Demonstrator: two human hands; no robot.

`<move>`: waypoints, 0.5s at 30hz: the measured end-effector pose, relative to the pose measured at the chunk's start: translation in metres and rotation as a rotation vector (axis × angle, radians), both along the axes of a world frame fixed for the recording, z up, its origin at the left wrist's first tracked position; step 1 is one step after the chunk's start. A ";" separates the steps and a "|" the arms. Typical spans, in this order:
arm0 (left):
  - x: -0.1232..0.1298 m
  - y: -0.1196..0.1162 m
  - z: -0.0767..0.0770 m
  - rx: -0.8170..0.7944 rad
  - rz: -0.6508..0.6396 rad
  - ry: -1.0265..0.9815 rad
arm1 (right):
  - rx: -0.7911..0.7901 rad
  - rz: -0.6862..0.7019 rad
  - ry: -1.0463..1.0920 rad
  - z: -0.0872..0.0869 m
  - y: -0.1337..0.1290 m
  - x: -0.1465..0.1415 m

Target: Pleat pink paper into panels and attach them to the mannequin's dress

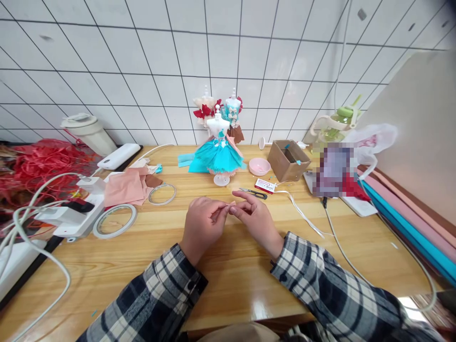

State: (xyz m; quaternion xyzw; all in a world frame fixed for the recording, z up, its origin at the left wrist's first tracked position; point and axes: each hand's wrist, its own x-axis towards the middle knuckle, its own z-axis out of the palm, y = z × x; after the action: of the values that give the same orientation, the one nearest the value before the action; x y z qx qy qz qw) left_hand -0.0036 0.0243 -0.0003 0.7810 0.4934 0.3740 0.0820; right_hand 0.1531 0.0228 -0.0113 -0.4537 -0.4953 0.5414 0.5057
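My left hand [205, 223] and my right hand [257, 221] meet above the middle of the wooden table. Between their fingertips is a small pale pink piece [232, 204], thin like paper or cloth. Both hands pinch it, and most of it is hidden by the fingers. Just beyond my right hand lie dark thread snips [257, 193] and a small red and white box [265, 185]. Behind my hands stands a white miniature dress form [218, 126] wearing a turquoise skirt [217, 156].
Two more dressed forms stand behind, near the tiled wall. A pink bowl [260, 166], a cardboard box [288, 160] and white ribbon [299, 212] are to the right. Peach sheets [124, 186], tape rolls [115, 221] and a power strip [83, 216] with cables lie left.
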 end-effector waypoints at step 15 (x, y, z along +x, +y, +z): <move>-0.006 0.015 -0.001 -0.104 -0.304 -0.187 | -0.003 0.032 0.092 -0.002 -0.001 0.005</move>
State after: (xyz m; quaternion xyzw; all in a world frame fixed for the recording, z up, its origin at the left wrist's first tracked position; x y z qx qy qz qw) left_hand -0.0100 0.0397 -0.0015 0.8030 0.3787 0.4025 0.2232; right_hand 0.1579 0.0218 -0.0132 -0.4211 -0.4778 0.5704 0.5187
